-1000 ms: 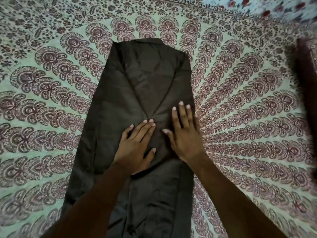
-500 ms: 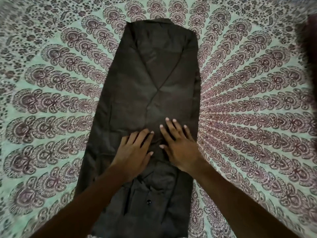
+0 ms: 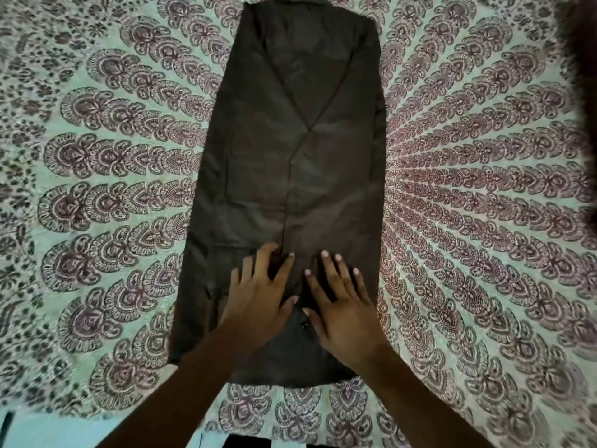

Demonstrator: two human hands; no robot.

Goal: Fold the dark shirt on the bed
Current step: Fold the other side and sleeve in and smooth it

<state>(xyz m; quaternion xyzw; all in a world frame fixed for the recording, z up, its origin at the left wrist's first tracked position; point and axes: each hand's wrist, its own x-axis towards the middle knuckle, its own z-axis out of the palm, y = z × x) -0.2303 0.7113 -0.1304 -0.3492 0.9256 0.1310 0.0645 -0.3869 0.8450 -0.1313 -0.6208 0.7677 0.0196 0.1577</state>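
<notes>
Bed (image 3: 129, 189) in paisley print (mint, maroon).

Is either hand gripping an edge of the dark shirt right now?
No, the left hand and right hand both rest flat, fingers spread, on top of the shirt.

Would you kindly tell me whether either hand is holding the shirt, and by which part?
Nothing is gripped: the left hand and the right hand both press flat, fingers spread, on the near end of the dark shirt.
</notes>
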